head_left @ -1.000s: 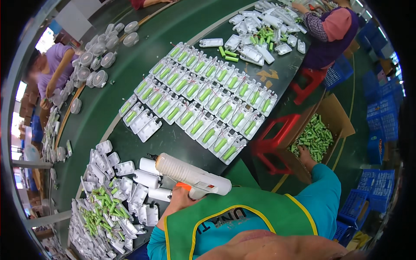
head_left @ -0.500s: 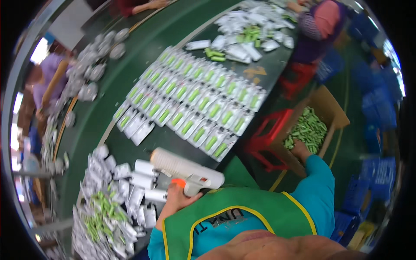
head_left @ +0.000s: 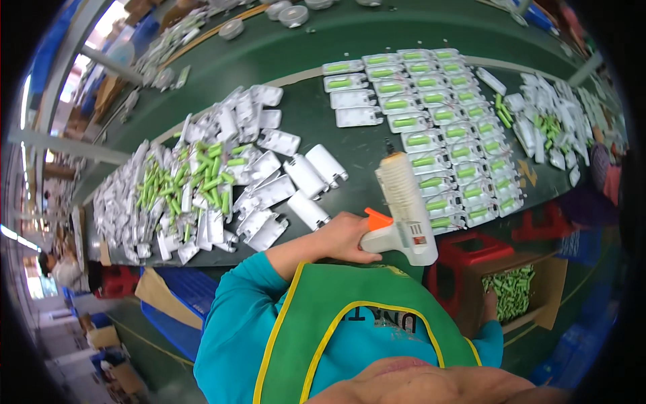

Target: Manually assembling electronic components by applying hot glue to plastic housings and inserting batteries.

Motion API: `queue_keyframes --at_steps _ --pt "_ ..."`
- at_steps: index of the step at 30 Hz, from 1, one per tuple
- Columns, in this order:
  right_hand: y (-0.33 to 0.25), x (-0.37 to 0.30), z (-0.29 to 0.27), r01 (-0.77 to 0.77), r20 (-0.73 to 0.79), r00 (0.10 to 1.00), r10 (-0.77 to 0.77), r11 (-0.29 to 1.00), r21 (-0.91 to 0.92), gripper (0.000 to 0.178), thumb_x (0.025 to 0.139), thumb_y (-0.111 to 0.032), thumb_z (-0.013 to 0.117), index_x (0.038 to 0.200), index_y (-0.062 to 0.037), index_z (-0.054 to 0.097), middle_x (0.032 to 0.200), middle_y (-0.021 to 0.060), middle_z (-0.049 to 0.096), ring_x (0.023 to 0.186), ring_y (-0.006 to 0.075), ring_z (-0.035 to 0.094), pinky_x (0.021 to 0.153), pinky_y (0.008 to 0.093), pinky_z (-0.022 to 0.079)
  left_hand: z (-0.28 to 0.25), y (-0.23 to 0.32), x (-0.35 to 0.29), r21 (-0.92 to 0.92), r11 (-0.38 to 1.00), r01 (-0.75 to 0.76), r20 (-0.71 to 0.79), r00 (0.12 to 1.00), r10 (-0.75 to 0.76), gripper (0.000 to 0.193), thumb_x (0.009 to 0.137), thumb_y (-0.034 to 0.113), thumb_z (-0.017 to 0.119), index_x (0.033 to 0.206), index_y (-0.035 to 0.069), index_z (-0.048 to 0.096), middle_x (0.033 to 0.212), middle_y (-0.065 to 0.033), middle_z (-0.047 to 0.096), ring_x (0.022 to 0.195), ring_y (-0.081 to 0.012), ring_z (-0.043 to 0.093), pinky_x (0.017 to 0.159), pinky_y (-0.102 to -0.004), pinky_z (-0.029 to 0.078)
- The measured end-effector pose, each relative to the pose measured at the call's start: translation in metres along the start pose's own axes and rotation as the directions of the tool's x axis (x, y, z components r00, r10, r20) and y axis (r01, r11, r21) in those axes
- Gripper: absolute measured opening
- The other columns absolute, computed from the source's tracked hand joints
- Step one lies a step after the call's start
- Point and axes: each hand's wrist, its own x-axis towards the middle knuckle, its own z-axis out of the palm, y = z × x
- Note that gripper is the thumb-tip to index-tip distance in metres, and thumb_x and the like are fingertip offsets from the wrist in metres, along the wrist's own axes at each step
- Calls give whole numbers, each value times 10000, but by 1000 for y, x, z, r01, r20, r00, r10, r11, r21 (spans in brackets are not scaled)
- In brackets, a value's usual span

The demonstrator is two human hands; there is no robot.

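Observation:
My left hand (head_left: 346, 239) is wrapped round the handle of a white glue gun (head_left: 409, 209) with an orange trigger, its dark tip pointing toward the far side of the table. My right hand (head_left: 490, 304) reaches down at the left side of a cardboard box (head_left: 553, 293) full of green battery packs (head_left: 513, 291); its fingers are too small and hidden to make out. Beyond the glue gun lie rows of white plastic housings (head_left: 431, 114), most with a green battery pack inside. To the left, more white housings (head_left: 272, 192) lie in a heap with loose green battery packs (head_left: 208, 175) on top.
Red stools (head_left: 471, 250) stand between the table and the box. At the table's right end is another pile of white housings (head_left: 548, 101), with a person (head_left: 609, 172) beside it. A green conveyor belt (head_left: 316, 44) runs behind. Blue crates (head_left: 178, 306) stand at lower left.
My view has swung to the left, bringing more of the left heap into sight. The left hand still holds the glue gun; the right hand is still at the box.

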Motion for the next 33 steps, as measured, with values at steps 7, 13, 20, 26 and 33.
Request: queue_keyframes --at_steps 7,13,20,26,33 --pt "63 10 7 118 -98 990 -98 966 230 552 848 -132 638 1328 83 470 1229 305 570 1127 402 579 883 437 491 -5 -6 2 -64 997 -35 -21 999 33 608 720 461 723 1170 85 562 791 -147 637 738 -359 633 679 -434 514" --pt "104 -18 -20 236 -182 955 -235 972 -18 527 866 -91 596 1357 41 458 1109 266 628 940 362 628 780 445 510 -2 -10 5 -105 993 -63 -13 998 62 616 706 453 712 1163 68 564 818 -163 656 759 -372 638 695 -439 516" --pt "36 -50 -43 -1 -329 910 252 796 605 522 820 -199 629 1314 -74 513 1083 175 621 860 326 569 731 524 445 3 0 -3 -105 993 -50 -92 995 41 596 705 476 711 1077 34 568 799 -175 649 750 -377 633 689 -447 511" --pt "77 -87 -145 -86 -429 830 357 840 535 585 856 -351 653 1379 -140 501 1318 179 525 1064 337 532 872 504 428 7 -9 -1 -115 969 -218 -179 964 196 547 701 505 712 816 -9 564 702 -186 617 685 -377 624 644 -458 498" --pt "-52 -117 -150 141 -468 875 126 858 494 657 866 -336 656 1434 -108 415 1410 174 427 1278 304 410 1010 476 387 -1 5 -42 -47 990 -132 -218 969 118 543 693 505 717 856 4 581 717 -175 626 690 -374 631 638 -453 504"
